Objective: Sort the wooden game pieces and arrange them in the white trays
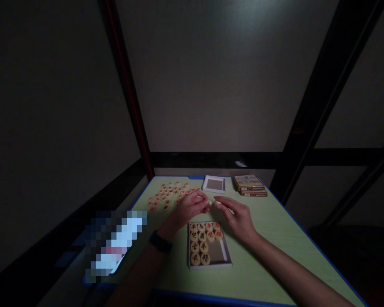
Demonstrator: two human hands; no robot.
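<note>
My left hand [188, 208] hovers over the table, fingers pinched round a small round game piece [208, 204]. My right hand [236, 213] faces it, pinching another pale piece [217, 204]; the two pieces almost touch. Just below both hands lies an open shallow box [225, 255] holding several round wooden chess pieces [202, 237] with red and black characters, arranged in rows. A dark band circles my left wrist.
Several loose pieces [166, 194] lie scattered at the far left of the green table [275, 238]. An empty white box lid [214, 184] and a stack of brown boxes [249, 185] sit at the far edge. A blurred object [115, 243] lies at the left.
</note>
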